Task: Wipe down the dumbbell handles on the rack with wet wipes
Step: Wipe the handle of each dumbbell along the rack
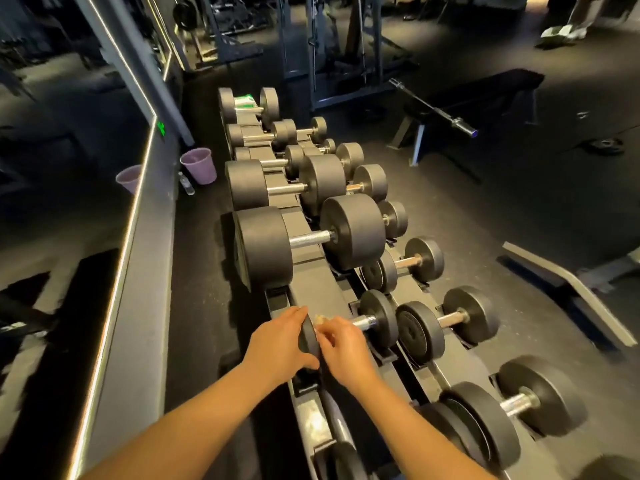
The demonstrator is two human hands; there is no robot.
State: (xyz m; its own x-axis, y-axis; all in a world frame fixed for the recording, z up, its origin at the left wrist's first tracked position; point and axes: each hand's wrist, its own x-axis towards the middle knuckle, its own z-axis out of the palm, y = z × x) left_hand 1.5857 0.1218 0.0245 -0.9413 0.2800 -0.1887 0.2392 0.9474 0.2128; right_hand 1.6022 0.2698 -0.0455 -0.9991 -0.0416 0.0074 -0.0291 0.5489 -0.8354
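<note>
Your left hand [277, 341] and right hand [346, 348] crowd the small dumbbell [379, 317] at lower centre. Above, a big dumbbell [311, 239] bars the way; bare rack [318, 285] top lies between. Left of it, open floor [197, 271] reaches the purple bin [197, 166].

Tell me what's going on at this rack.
A person is cleaning dumbbells on a gym rack. The left hand grips one end of a small dumbbell near the rack's near end, apparently steadying it. The right hand holds a wipe against its metal handle. A green-and-white pack, likely the wipes, lies on the dumbbell at the far end. Whether the bigger dumbbells in between have been wiped can't be told.
</note>
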